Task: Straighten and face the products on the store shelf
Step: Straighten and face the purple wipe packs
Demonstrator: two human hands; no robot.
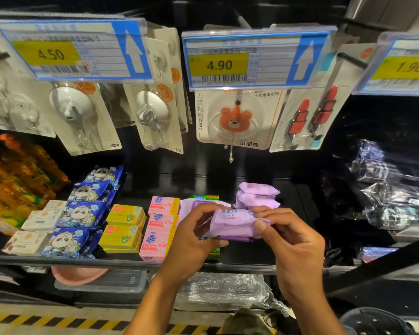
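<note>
A soft lilac packet (232, 224) — barcode and date print on its upturned face — is gripped at either end by the left hand (194, 238) and right hand (292, 240), above the shelf (240, 264) front. Two matching packets (257, 195) lie stacked just behind it.

We saw bare shelf (298, 201) open to the right of the purple stack (258, 194), as far as the wrapped bundles (392, 189). On the left the pink boxes (161, 223) closed that side, the purple pack (232, 226) we held filled the front, and hanging cards (235, 117) and price tags (252, 59) crowded the room above.
</note>
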